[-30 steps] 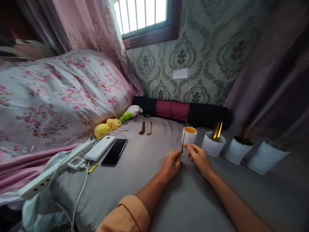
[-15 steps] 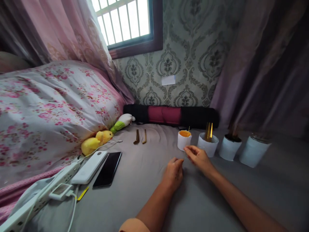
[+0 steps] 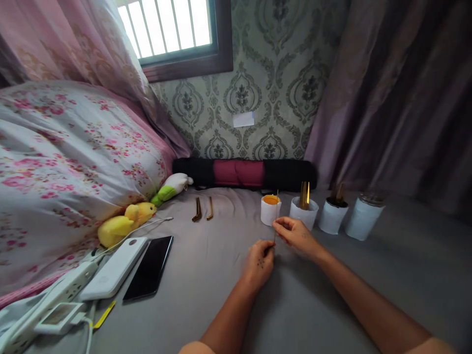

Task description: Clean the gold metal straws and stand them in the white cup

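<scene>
At 1 o'clock from the left hand [image 3: 260, 261], an upright thin stick [image 3: 277, 206] is pinched by it and the right hand [image 3: 295, 235], both grips narrow. Probably light and brittle; hold its lower half gently.

"What sort of place is this?"
"A home, seemingly a bedroom."
"What shows it?"
"Floral bedding [image 3: 66, 152], pink curtain [image 3: 73, 44], patterned wallpaper [image 3: 273, 98], a yellow plush toy [image 3: 113, 231] on grey sheet [image 3: 199, 280]."
</scene>
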`<action>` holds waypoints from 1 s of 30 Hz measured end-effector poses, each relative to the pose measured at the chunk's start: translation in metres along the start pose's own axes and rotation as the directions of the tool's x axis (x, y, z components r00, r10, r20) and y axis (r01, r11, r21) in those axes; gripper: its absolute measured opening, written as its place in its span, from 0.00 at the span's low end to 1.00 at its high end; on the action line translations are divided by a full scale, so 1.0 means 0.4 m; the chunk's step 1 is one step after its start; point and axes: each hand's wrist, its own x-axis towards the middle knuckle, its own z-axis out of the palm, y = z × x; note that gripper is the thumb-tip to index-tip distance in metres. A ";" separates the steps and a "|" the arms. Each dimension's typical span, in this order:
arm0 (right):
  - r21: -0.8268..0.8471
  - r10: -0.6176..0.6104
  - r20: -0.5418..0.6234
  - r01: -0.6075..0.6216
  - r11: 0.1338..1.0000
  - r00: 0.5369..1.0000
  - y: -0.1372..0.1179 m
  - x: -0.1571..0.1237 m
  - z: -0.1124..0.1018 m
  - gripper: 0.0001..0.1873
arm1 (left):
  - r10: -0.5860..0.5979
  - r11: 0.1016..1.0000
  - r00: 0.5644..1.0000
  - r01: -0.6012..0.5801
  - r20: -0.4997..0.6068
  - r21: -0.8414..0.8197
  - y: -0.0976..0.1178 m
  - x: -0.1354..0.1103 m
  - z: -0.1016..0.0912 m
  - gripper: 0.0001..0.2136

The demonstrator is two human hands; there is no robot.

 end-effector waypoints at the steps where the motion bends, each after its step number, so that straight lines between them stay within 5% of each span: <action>1: 0.000 0.000 0.005 0.000 1.000 1.000 0.000 -0.001 -0.001 0.17 | -0.029 0.999 1.000 0.030 0.011 -0.033 -0.001 0.001 0.002 0.11; 8: -0.029 -0.007 0.016 0.008 1.000 1.000 -0.013 -0.003 -0.007 0.16 | -0.229 0.889 0.955 0.285 0.189 -0.359 0.013 0.005 0.006 0.11; 12: -0.032 -0.024 0.017 0.025 0.999 1.000 -0.015 -0.006 -0.012 0.16 | -0.251 0.798 0.935 0.346 0.250 -0.494 0.026 0.002 0.004 0.14; 30: -0.141 -0.093 -0.023 0.089 0.986 0.995 0.019 0.001 -0.021 0.13 | -0.328 0.463 0.850 0.525 0.412 -0.714 0.033 -0.003 -0.021 0.16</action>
